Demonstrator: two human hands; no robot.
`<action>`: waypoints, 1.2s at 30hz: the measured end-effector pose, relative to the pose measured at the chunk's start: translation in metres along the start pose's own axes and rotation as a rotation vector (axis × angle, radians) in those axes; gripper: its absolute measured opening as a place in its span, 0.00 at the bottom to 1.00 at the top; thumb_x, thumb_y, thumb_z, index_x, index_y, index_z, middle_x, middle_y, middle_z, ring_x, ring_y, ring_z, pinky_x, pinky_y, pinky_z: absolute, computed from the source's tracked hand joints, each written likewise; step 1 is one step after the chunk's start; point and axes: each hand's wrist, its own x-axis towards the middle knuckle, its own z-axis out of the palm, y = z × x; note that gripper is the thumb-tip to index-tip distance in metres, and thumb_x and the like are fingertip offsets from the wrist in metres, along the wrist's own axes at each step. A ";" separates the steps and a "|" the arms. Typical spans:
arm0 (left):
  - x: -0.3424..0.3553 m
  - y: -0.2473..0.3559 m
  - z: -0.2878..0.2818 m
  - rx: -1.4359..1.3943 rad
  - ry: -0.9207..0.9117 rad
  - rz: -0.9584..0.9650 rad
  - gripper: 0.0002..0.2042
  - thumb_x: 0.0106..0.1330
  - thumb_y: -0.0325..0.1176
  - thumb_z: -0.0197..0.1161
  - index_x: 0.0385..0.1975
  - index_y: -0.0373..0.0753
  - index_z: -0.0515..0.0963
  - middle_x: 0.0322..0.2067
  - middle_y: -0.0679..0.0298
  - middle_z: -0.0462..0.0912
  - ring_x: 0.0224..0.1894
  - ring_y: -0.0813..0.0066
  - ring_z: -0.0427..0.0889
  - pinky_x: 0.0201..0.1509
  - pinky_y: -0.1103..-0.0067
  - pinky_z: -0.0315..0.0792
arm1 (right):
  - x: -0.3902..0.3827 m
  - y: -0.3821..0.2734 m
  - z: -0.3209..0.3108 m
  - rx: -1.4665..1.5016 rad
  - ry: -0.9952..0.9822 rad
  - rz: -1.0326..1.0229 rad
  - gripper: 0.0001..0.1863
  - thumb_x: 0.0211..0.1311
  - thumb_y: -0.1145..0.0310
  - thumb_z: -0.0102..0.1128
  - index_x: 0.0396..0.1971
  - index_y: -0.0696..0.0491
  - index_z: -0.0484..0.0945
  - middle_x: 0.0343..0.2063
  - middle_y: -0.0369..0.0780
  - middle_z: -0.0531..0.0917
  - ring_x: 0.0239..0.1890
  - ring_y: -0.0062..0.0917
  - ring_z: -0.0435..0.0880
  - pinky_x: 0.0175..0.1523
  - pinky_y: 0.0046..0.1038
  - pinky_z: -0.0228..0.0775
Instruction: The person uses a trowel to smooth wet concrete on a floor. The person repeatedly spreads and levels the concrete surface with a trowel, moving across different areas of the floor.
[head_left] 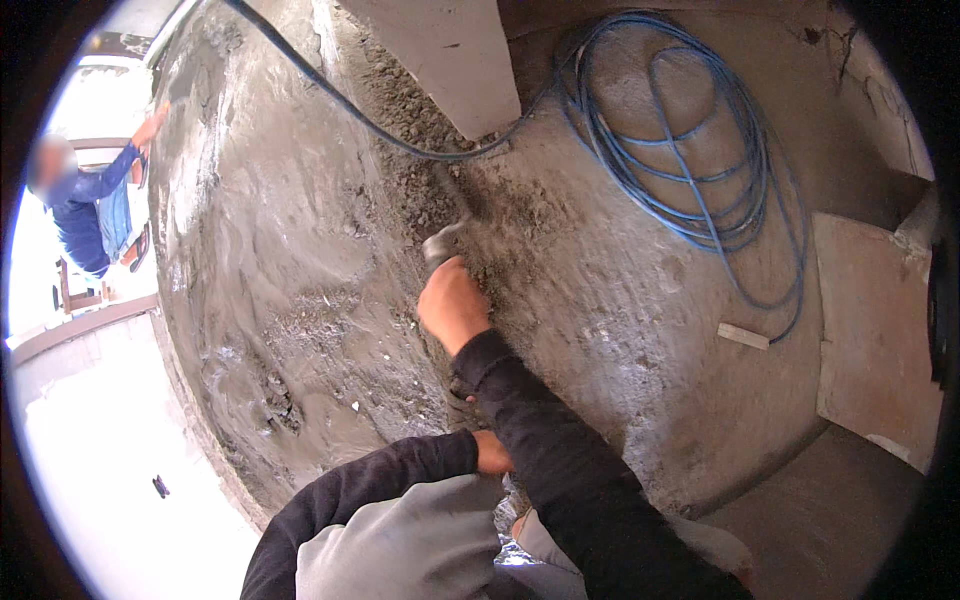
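My right hand (452,305), in a dark sleeve, is closed on a trowel (443,240) over a strip of rough, crumbly mortar (415,195); the blade is blurred. Smoother wet cement (270,220) with streaks lies to the left of the strip. My left hand (491,452) is low, beside my grey-clothed body and partly behind my right forearm; its fingers are hidden, and I cannot tell what it holds.
Coiled blue hose (700,180) lies right, near a wood offcut (743,335) and a board (870,330). A dark cable (380,135) crosses above, by a pale column (440,50). A person in blue (80,210) reaches toward the floor's left edge, beside a bright lower area (110,440).
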 end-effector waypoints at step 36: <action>0.011 0.015 -0.013 -0.056 -0.063 -0.016 0.20 0.68 0.38 0.55 0.56 0.35 0.70 0.55 0.56 0.69 0.58 0.62 0.67 0.63 0.72 0.58 | -0.058 0.020 0.026 0.066 -0.090 -0.088 0.17 0.53 0.72 0.58 0.35 0.69 0.66 0.26 0.59 0.80 0.29 0.46 0.84 0.34 0.43 0.77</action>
